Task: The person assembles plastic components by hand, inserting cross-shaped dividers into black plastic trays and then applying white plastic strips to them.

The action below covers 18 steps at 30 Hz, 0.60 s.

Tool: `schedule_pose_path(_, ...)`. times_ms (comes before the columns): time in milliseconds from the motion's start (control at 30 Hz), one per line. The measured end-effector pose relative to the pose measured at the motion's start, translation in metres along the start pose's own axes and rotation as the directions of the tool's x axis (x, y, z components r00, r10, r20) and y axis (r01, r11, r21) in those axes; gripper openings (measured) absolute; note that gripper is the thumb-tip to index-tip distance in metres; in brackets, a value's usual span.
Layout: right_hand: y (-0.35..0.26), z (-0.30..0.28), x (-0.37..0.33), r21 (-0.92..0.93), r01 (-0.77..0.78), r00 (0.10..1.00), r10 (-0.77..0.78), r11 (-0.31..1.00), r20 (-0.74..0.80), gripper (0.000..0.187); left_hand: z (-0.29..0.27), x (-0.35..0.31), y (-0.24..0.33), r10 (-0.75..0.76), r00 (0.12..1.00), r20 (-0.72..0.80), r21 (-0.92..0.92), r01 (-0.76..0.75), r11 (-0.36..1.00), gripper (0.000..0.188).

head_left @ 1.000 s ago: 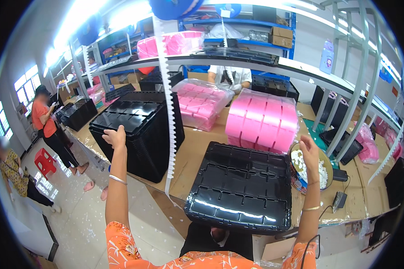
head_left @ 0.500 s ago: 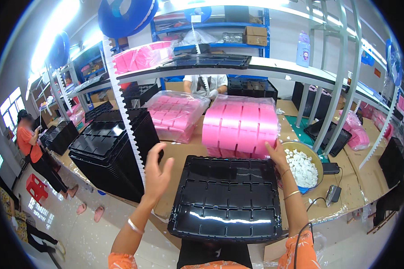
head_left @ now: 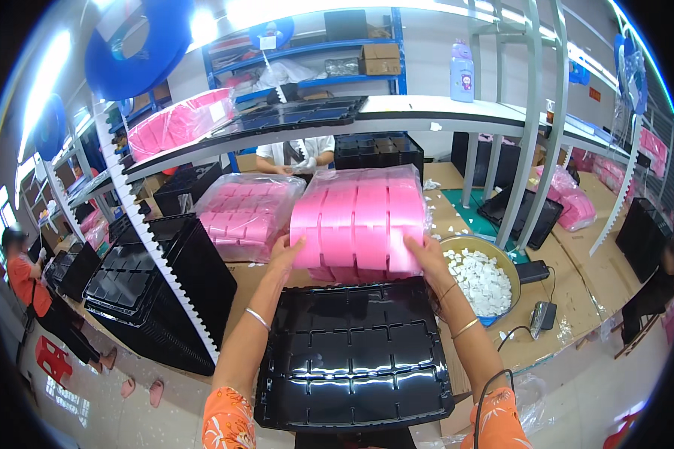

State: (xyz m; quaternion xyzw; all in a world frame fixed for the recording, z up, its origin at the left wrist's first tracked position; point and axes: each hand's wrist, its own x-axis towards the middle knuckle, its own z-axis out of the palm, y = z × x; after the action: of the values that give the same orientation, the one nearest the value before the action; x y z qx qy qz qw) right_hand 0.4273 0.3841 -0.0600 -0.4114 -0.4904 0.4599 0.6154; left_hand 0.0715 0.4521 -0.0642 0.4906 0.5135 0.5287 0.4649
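A stack of pink slotted foam sheets (head_left: 356,228) lies in a loose clear plastic bag on the table before me. My left hand (head_left: 284,254) grips the left edge of the front foam sheet, thumb on top. On the right edge, my right hand (head_left: 425,258) holds the same sheet, with fingers partly hidden behind it. Between my forearms, nearest my body, sits a glossy black plastic tray (head_left: 352,352) with shallow ridged compartments. Neither hand touches it.
At left stands a tall stack of black trays (head_left: 195,277), beside a second bag of pink foam (head_left: 240,217). To the right, a round pan (head_left: 513,280) holds small white pieces. A shelf (head_left: 419,112) crosses above the table. A co-worker's hands (head_left: 296,168) show behind it.
My left hand has moved from the air to the left edge of the pink foam. My right hand stays at its right edge. The view has shifted right.
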Motion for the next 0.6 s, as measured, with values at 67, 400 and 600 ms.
schedule_pose_path(67,-0.012,0.004,0.012,0.125,-0.05,0.998,0.053,0.991,-0.023,0.032,-0.004,0.017,-0.001,0.137,0.99,0.035,-0.099,-0.133,0.986,0.063)
schedule_pose_path(400,-0.066,0.004,0.048,0.566,-0.133,0.979,0.196,0.814,-0.051,0.019,0.042,0.002,0.083,0.07,0.995,0.067,-0.792,0.01,0.61,0.04)
schedule_pose_path(600,-0.065,0.019,0.059,0.716,-0.157,0.974,0.226,0.681,-0.002,0.016,0.045,0.024,0.039,0.0,1.0,-0.019,-0.927,-0.017,0.376,0.035)
